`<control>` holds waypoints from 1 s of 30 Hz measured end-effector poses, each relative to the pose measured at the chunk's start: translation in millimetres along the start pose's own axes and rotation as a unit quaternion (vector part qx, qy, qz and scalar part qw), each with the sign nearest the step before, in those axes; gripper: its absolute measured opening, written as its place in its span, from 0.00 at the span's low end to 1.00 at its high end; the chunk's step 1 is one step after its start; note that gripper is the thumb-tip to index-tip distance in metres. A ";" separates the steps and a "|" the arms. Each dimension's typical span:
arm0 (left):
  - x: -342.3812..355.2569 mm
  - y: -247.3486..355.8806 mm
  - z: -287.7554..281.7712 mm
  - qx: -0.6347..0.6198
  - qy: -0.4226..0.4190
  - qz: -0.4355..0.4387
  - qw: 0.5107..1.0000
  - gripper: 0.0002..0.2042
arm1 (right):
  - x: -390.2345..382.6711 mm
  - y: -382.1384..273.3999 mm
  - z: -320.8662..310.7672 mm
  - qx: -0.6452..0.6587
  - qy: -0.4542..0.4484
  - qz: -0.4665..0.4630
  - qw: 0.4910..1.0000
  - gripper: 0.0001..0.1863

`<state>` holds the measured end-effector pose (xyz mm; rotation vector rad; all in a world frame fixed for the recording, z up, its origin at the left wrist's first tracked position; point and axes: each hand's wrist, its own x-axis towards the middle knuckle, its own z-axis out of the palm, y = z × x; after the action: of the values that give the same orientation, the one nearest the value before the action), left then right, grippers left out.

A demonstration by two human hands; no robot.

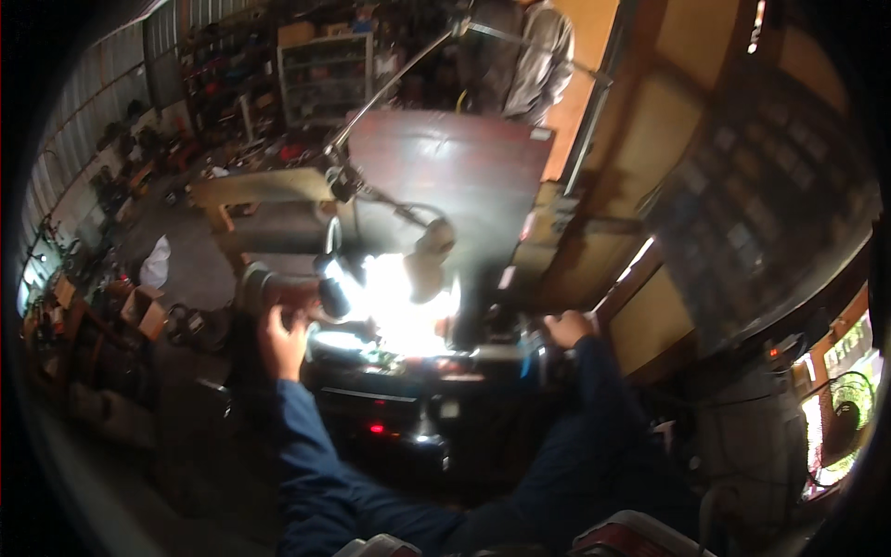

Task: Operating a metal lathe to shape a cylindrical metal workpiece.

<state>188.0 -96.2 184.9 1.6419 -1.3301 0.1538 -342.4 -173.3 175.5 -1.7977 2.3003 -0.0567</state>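
A dark bench machine (pixel 371 397), perhaps a lathe, stretches across in front of me, with a small red light on its front. At its left end my left hand (pixel 284 347) has its fingers curled beside a rounded housing; what they grip is hidden. My right hand (pixel 569 329) is closed at the right end, against a part too dark to name. Between my hands a work lamp (pixel 338 286) throws strong glare that washes out the middle of the machine. A rounded grey-brown piece (pixel 436 239) stands just behind the glare.
A jointed lamp arm (pixel 399 79) reaches over from behind. Beyond stand a dark reddish panel (pixel 455 148), a wooden frame (pixel 264 190) and a glass-fronted cabinet (pixel 325 79). A person (pixel 541 60) is at the back. Clutter and a cardboard box (pixel 144 311) lie left; a dark board (pixel 761 204) hangs right.
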 end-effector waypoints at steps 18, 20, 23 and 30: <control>-12.1 65.6 -18.0 -0.194 0.129 0.006 0.973 0.08 | -122.9 25.9 48.4 0.122 0.317 -0.156 0.928 0.34; -10.0 47.6 -14.5 -0.013 0.167 0.115 0.979 0.13 | -112.7 35.2 42.7 0.098 0.316 -0.155 0.931 0.34; -13.0 35.3 -62.9 -0.189 0.114 -0.095 0.971 0.21 | -118.8 26.9 25.6 0.066 0.301 -0.132 0.942 0.31; -177.1 -44.0 -119.3 0.064 -0.116 -0.032 0.991 0.11 | -101.2 13.1 -9.9 0.059 0.200 -0.072 0.975 0.16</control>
<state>207.5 107.6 110.0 1.8524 -1.4634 0.0089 -333.9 -73.7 198.1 -2.0374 2.3489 -0.6190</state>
